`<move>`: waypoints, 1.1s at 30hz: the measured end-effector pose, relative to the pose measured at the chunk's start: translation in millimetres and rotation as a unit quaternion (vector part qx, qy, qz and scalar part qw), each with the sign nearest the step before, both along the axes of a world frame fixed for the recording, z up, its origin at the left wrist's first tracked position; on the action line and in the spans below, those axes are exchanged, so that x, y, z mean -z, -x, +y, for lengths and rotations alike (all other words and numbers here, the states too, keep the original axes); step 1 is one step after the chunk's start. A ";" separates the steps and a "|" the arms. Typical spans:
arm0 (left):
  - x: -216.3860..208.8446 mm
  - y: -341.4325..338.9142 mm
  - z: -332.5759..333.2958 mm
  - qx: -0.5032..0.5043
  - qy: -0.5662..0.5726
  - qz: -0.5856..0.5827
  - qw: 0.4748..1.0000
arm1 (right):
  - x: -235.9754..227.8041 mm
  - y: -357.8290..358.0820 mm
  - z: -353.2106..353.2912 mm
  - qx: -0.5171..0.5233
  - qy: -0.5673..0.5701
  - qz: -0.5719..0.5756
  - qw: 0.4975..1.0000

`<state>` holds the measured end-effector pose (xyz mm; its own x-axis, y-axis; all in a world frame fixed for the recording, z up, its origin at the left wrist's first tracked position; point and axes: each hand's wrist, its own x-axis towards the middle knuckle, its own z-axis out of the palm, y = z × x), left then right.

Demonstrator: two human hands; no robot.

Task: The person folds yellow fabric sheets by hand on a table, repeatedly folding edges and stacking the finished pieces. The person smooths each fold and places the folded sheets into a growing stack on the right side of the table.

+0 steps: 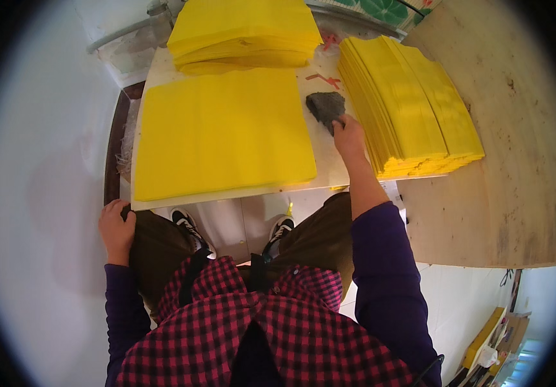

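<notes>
Right hand [349,134]: I see its grip holding the grey stone [326,106], just beside the folded yellow stack [413,109].
Left hand [117,230]: grip closed over my knee [155,238], below the desk [325,155].

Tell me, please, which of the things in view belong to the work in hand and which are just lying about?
In hand:
- right hand touching the dark grey stone
- flat yellow sheets beside the stone
- fanned yellow stack
- far yellow pile
- left hand, resting on the knee

Lying about:
- plywood board
- grey pipe

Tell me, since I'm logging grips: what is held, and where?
The right hand touches the grey stone's near edge; the left hand rests on the knee.
</notes>
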<state>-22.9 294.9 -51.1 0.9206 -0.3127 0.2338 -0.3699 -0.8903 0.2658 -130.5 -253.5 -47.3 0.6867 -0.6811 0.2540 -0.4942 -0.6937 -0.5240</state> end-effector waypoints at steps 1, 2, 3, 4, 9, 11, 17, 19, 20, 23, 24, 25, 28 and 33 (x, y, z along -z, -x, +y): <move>0.4 -1.7 -0.9 -0.002 0.004 0.000 1.000 | -3.9 -2.3 -2.8 -0.002 0.008 -0.022 1.000; 0.7 -2.6 -1.6 -0.004 0.000 0.006 1.000 | -9.0 -5.1 -5.3 -0.001 0.018 -0.043 0.999; 0.9 -2.7 -1.6 -0.006 -0.003 0.005 1.000 | -14.8 -8.2 -6.8 -0.002 0.030 -0.067 0.997; 1.0 -2.7 -1.6 -0.008 -0.005 0.004 1.000 | -20.8 -11.1 -7.5 0.004 0.033 -0.077 0.996; 3.0 -3.2 -1.9 -0.010 -0.006 -0.002 1.000 | -51.4 -25.6 -8.1 0.006 0.044 -0.153 0.987; 3.7 -2.3 -1.6 -0.012 -0.002 0.001 1.000 | -61.6 -31.7 -11.4 -0.016 0.064 -0.185 0.981; 0.7 -0.3 -0.6 -0.019 0.010 0.006 1.000 | -54.6 -51.2 -27.8 -0.060 0.055 -0.060 0.995; -0.5 0.1 0.4 -0.022 0.008 0.006 1.000 | -37.2 -53.2 -27.0 -0.076 0.037 0.034 0.996; -0.5 0.4 1.2 -0.018 0.010 0.008 1.000 | -25.1 -47.5 -21.7 -0.074 0.036 0.076 0.994; 1.5 0.8 3.5 -0.016 0.014 -0.005 1.000 | -9.7 -42.1 -14.1 -0.066 0.009 0.073 0.995; 2.4 0.8 4.8 -0.013 0.016 -0.010 1.000 | -9.2 -40.1 -11.4 -0.038 -0.021 0.069 0.997; 3.5 0.5 5.7 -0.007 0.017 -0.027 0.999 | -9.7 -36.3 -7.5 -0.054 0.051 0.061 0.995; 6.1 -2.0 7.9 -0.019 0.013 -0.009 1.000 | -12.2 -24.4 7.0 -0.064 0.183 0.066 0.979; 7.9 0.3 10.2 -0.013 0.026 -0.025 0.999 | 1.3 -22.5 18.9 -0.176 0.193 0.107 0.959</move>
